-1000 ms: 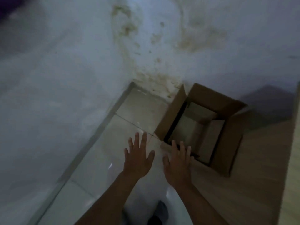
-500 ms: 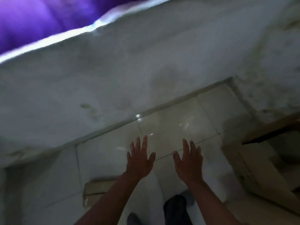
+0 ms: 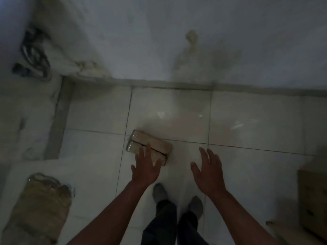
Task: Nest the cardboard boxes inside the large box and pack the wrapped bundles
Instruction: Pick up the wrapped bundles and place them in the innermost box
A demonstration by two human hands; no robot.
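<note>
A beige bundle wrapped in clear film [image 3: 141,142] lies on the white floor tiles in front of my feet. My left hand [image 3: 146,167] is spread open over its near end, fingers apart; I cannot tell if it touches the bundle. To the right of it, my right hand [image 3: 208,171] hovers open above bare tile and holds nothing. A side of the large cardboard box [image 3: 312,200] shows at the right edge; its inside is out of view.
A stained white wall [image 3: 177,41] with a grey skirting runs across the back. A woven sack-like bundle [image 3: 39,207] lies at the lower left. Dark cords [image 3: 33,53] hang at the upper left. My feet [image 3: 177,197] stand just behind the hands.
My view has swung left, away from the open box, which now sits at the right edge. The wrapped bundle has come into view under my left hand. Both hands stay open.
</note>
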